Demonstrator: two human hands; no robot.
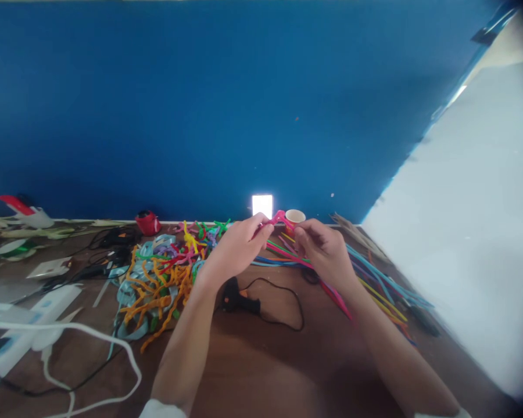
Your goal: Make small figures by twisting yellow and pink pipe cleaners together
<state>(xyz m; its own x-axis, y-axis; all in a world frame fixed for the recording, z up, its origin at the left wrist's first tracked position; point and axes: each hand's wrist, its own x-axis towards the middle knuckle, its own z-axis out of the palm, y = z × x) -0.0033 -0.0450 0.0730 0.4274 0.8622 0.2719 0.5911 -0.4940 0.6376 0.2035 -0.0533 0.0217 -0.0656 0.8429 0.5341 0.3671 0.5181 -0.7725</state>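
A pink pipe cleaner (279,217), bent in the middle, spans the gap between my two hands above the table. My left hand (244,241) is closed in a pinch on its left end. On the other side, the fingers of my right hand (325,248) pinch its right end. Just behind it stands a paper cup (295,216) with a red side. Under my right hand and forearm lie long straight pipe cleaners (379,278) in blue, yellow, pink and other colours. A black glue gun (239,299) with its cord rests on the table between my forearms.
A heap of bent orange pipe cleaners (161,296) and light blue ribbon lies left of my left arm. Farther left are a white power strip (30,325) and a looping white cable (108,337). A bright lit panel (262,206) stands against the blue partition (226,104).
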